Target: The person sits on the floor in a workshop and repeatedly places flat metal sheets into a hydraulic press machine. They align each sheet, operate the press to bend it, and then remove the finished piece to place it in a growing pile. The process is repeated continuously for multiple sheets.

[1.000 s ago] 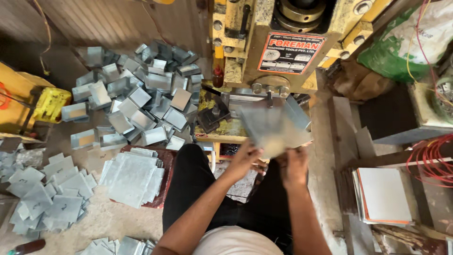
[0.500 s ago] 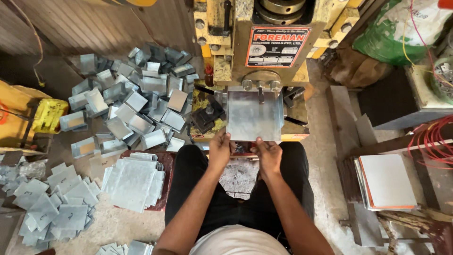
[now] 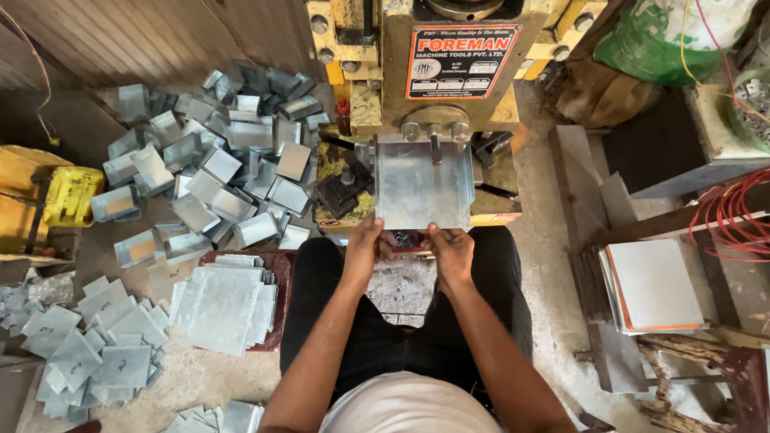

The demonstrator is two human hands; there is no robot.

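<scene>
I hold a flat grey metal sheet by its near edge, its far edge pushed under the head of a yellow press machine. My left hand grips the near left corner and my right hand grips the near right corner. The sheet's right side is bent up a little. It lies on the press bed, straight ahead of my knees.
A heap of bent metal boxes lies at the left of the press. A stack of flat sheets sits by my left knee, with more cut blanks farther left. White boards and red wire coils are on the right.
The sheet, held up and tilted to the right a second ago, has come down flat and slid forward under the press head. Both hands moved to its near edge.
</scene>
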